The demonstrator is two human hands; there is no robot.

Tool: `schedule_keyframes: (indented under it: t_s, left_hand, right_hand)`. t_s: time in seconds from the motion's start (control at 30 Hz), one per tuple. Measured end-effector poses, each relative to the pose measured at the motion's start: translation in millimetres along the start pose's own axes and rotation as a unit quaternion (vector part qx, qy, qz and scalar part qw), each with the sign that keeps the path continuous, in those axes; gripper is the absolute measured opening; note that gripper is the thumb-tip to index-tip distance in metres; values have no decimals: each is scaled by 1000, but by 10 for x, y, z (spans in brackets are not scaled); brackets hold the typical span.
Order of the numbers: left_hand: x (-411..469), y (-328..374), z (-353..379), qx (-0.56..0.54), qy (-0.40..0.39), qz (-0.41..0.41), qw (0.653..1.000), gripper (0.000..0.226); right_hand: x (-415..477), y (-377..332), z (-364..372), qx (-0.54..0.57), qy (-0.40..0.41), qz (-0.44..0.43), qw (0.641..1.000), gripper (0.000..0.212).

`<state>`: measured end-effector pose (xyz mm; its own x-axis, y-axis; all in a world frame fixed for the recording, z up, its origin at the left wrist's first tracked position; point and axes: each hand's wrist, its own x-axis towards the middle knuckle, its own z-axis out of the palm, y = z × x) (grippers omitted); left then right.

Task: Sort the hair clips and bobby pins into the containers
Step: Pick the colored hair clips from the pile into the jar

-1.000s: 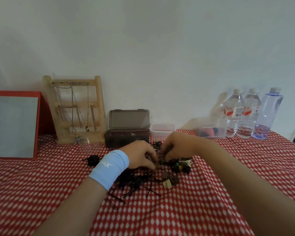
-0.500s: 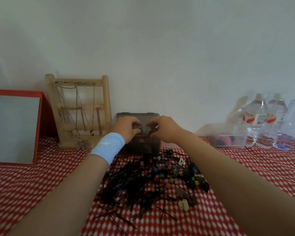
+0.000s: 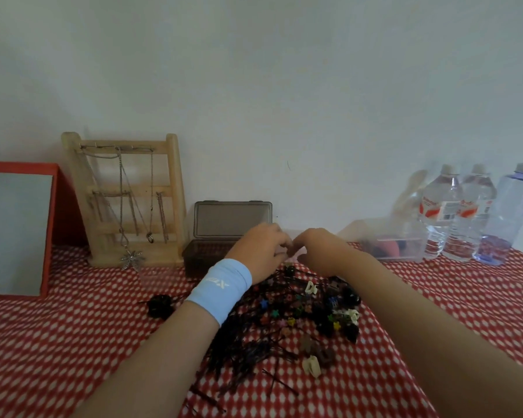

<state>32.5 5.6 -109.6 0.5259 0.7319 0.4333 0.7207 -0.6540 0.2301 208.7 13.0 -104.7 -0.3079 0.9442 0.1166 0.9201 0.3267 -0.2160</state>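
Curls L hand (image 3: 260, 248) & R hand (image 3: 317, 251) grips tip to tip at right end of open dark box (image 3: 203, 257), L nearer; can't tell what's pinched

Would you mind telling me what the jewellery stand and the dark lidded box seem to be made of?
The jewellery stand looks like pale bare wood: matte, with round posts. The dark lidded box seems smoky translucent plastic, slightly glossy: its open lid lets light through.

Home dressing table, jewellery stand (image 3: 127, 200), red-framed mirror (image 3: 15, 233), checked tablecloth (image 3: 58, 342)
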Motion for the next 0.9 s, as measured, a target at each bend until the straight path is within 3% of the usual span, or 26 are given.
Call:
schedule_keyframes:
  t_s: [0.2,0.3,0.4,0.57,0.7,0.77,0.83,0.9]
  left_hand:
    - [126,-123,33,54,-30,-46,997,15]
    - [93,-209,49,28,-73,-75,994,26]
    - [61,-281,93,36,-66,-68,995,34]
    - [77,-185,134,24,-12,-23,999,39]
    - [122,-99,50,-86,25,-57,994,18]
    - [140,-127,28,-82,45,-61,994,14]
    - [142,-189,10,-68,57,-74,993,18]
    - [128,-270,-8,-51,65,-93,992,21]
  right_hand:
    - [132,52,179,-74,-65,-41,994,52]
    - [204,60,228,-83,-81,-32,993,38]
    - [250,113,248,-92,-98,-14,991,18]
    - [169,141,83,61,-31,-23,997,21]
    - [118,84,-65,209,25,9,978,41]
    - [90,75,-85,259,21,32,965,48]
    - [72,84,-59,240,-3,29,970,36]
    - [53,110,-14,134,-61,-8,989,12]
